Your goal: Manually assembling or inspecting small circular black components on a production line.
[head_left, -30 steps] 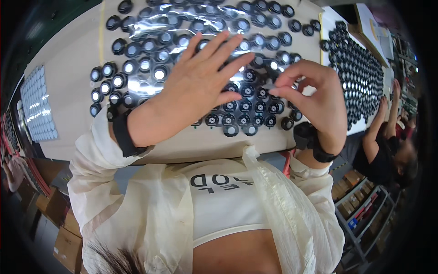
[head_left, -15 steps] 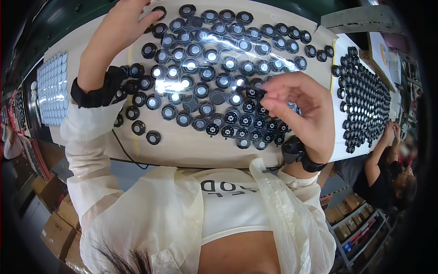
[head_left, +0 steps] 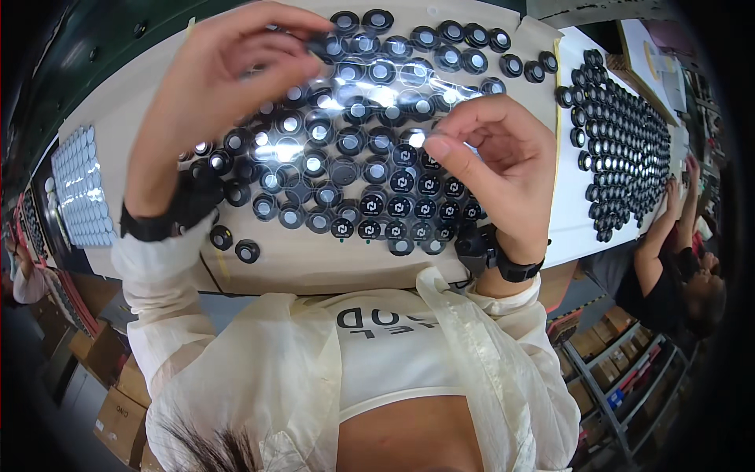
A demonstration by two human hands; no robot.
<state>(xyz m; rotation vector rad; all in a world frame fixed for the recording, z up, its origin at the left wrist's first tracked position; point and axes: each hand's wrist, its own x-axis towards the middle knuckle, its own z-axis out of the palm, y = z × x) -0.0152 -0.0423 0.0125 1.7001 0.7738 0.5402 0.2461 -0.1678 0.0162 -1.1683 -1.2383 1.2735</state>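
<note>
Our left hand [head_left: 216, 86] raised over far part of black cap spread [head_left: 354, 169], fingers pinched on one black cap [head_left: 321, 45]. Our right hand [head_left: 503, 169] above near right part of spread, thumb and forefinger closed together; whether anything sits between them, we cannot tell. Caps lie close-packed on clear shiny sheet [head_left: 409, 93] on pale counter [head_left: 314, 271]. Two stray caps [head_left: 234, 244] near left edge. White disc tray [head_left: 79, 189] far left. Second cap batch [head_left: 625, 141] right, another person's arm [head_left: 657, 236] beside it.
</note>
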